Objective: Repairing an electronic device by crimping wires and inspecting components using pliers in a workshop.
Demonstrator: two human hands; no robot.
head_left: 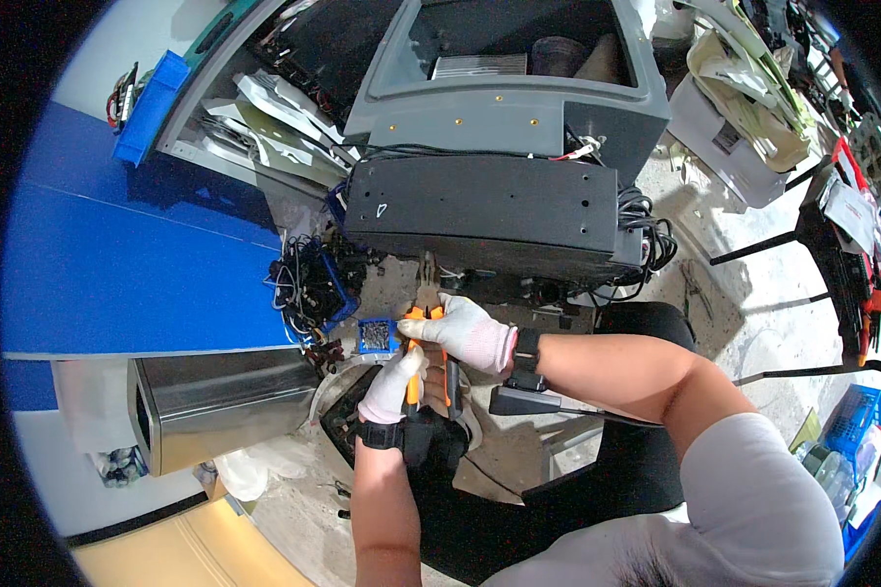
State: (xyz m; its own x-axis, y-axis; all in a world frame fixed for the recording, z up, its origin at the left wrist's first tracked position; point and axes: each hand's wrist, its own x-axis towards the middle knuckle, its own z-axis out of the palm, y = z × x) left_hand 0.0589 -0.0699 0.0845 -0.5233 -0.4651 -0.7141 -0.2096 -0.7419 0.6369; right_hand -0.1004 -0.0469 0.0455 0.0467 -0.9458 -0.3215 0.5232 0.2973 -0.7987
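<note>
Both my hands wear white work gloves with pinkish cuffs and meet in front of me on a pair of orange-handled pliers (428, 286). The metal jaws point away from me, toward a long black metal box. My right hand (458, 335) is closed around the upper part, near the pivot. Lower down, my left hand (393, 387) is closed on the handles, partly covering them. Whether the jaws grip anything is too small to tell. Just left of the pliers sits a small blue tray (362, 349) filled with small dark pieces, perhaps screws.
The long black box (479, 207) lies ahead, before a grey cabinet housing (509, 93). Coiled black cables (646, 235) hang at its right end. A blue tabletop (147, 264) and a tangle of cables (308, 284) are at left. A black folding stand (822, 235) stands right.
</note>
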